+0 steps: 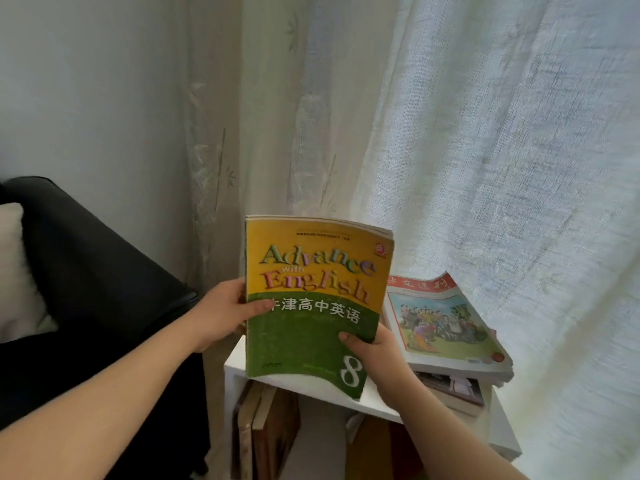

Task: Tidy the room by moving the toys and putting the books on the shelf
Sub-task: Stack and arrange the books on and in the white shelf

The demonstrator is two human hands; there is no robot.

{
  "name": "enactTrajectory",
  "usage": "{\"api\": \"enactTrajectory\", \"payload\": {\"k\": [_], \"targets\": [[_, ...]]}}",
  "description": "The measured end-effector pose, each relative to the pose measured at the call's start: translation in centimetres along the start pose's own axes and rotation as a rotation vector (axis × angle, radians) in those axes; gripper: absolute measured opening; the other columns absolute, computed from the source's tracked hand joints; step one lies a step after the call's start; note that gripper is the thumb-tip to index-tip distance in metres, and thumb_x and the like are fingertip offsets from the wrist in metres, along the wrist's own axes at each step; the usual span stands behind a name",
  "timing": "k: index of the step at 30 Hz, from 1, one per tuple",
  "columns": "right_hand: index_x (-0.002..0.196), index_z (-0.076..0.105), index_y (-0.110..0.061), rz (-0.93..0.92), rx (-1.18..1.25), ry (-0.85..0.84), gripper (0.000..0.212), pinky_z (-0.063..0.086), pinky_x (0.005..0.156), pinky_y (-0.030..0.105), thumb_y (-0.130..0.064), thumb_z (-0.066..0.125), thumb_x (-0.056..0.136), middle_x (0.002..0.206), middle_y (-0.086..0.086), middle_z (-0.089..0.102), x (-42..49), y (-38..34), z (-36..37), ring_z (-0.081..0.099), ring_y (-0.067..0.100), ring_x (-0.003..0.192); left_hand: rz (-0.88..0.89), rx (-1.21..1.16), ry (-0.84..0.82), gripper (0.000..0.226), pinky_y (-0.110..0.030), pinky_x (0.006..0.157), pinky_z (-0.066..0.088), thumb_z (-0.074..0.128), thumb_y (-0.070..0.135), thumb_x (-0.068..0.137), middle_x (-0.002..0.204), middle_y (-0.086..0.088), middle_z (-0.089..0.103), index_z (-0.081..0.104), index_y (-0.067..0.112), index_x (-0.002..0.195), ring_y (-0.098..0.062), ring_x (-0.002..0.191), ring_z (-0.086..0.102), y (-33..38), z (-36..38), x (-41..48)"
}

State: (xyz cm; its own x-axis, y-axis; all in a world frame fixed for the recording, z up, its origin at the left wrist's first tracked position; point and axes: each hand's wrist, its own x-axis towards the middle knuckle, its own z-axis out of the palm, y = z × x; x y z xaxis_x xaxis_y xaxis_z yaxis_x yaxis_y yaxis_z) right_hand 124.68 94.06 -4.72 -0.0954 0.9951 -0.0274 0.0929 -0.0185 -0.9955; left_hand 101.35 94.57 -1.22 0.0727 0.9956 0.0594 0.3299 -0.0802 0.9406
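You hold the textbook (311, 299) up in front of you with both hands. It is a yellow and green paperback titled "Advance with English", with a large 8 near its lower corner. Your left hand (221, 313) grips its left edge, thumb laid across the cover and fingers behind. Your right hand (374, 348) pinches the lower right part, thumb on the front. The book is in the air above the white shelf (235, 362), upright and slightly bowed, its cover facing you. On the shelf top just to the right lies a stack of magazines (446, 327) — the top one shows a cartoon crowd. In the compartment below, several books (263, 427) stand upright. A black sofa (97, 271) with a pale cushion (17, 271) sits to the left, and light curtains (485, 133) hang behind.
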Motion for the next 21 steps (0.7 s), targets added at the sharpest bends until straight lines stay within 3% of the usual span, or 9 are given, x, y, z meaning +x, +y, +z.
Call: {"api": "enactTrajectory", "payload": {"k": [3, 6, 9, 12, 13, 17, 21], "targets": [[0.093, 0.066, -0.019, -0.001, 0.038, -0.030, 0.022, 0.055, 0.084, 0.037, 0.000, 0.059, 0.087, 0.094, -0.002, 0.074, -2.4, 0.6, -0.8, 0.069, 0.019, 0.091, -0.029, -0.003, -0.097, 0.023, -0.034, 0.075, 0.059, 0.069, 0.020, 0.079, 0.101, 0.000, 0.072, 0.063, 0.023, 0.102, -0.015, 0.088, 0.070, -0.1, 0.2, -2.2], [0.098, 0.067, -0.015, 0.032, 0.019, -0.085, 0.020, 0.056, 0.078, 0.031, -0.001, 0.061, 0.086, 0.095, 0.001, 0.075, -5.4, 1.8, -2.1, 0.071, 0.020, 0.090, -0.066, 0.016, -0.205, 0.048, -0.041, 0.090, 0.053, 0.077, 0.034, 0.062, 0.104, 0.002, 0.072, 0.064, 0.023, 0.107, -0.015, 0.096, 0.069, -0.9, 1.0, -4.6], [0.099, 0.067, -0.016, 0.096, -0.038, -0.117, 0.020, 0.056, 0.080, 0.029, -0.002, 0.061, 0.086, 0.097, 0.000, 0.075, -7.9, 3.6, -3.0, 0.070, 0.017, 0.092, -0.131, 0.069, -0.294, 0.052, -0.044, 0.094, 0.051, 0.086, 0.025, 0.061, 0.109, 0.000, 0.071, 0.063, 0.024, 0.108, -0.015, 0.100, 0.067, -2.4, 2.6, -6.5], [0.099, 0.067, -0.018, 0.147, -0.072, -0.115, 0.020, 0.054, 0.087, 0.031, -0.003, 0.061, 0.087, 0.100, -0.001, 0.074, -9.8, 5.6, -3.6, 0.069, 0.017, 0.096, -0.183, 0.037, -0.324, 0.077, -0.047, 0.091, 0.052, 0.088, 0.050, 0.034, 0.105, 0.004, 0.072, 0.064, 0.030, 0.104, -0.016, 0.099, 0.068, -3.7, 4.3, -7.7], [0.099, 0.067, -0.018, 0.160, -0.088, -0.112, 0.020, 0.053, 0.089, 0.033, -0.004, 0.060, 0.087, 0.101, -0.001, 0.074, -10.0, 6.2, -3.7, 0.068, 0.017, 0.098, -0.191, 0.001, -0.321, 0.074, -0.046, 0.093, 0.051, 0.089, 0.051, 0.036, 0.104, 0.004, 0.072, 0.064, 0.031, 0.103, -0.016, 0.100, 0.067, -3.9, 4.7, -7.9], [0.101, 0.066, -0.018, 0.267, -0.112, -0.107, 0.019, 0.052, 0.091, 0.035, -0.005, 0.059, 0.088, 0.104, -0.001, 0.072, -10.8, 8.9, -4.0, 0.067, 0.017, 0.100, -0.222, -0.016, -0.339, 0.033, -0.035, 0.102, 0.044, 0.076, 0.020, 0.075, 0.107, 0.009, 0.068, 0.061, 0.033, 0.101, -0.011, 0.104, 0.062, -4.9, 6.5, -8.7], [0.092, 0.064, -0.021, 0.422, -0.193, -0.106, 0.018, 0.051, 0.089, 0.034, -0.004, 0.060, 0.087, 0.102, 0.000, 0.070, -10.4, 11.0, -3.5, 0.065, 0.016, 0.093, -0.285, 0.144, -0.304, 0.023, -0.031, 0.098, 0.046, 0.072, 0.022, 0.080, 0.107, 0.005, 0.068, 0.064, 0.028, 0.101, -0.014, 0.101, 0.062, -6.6, 8.2, -8.8]]}}
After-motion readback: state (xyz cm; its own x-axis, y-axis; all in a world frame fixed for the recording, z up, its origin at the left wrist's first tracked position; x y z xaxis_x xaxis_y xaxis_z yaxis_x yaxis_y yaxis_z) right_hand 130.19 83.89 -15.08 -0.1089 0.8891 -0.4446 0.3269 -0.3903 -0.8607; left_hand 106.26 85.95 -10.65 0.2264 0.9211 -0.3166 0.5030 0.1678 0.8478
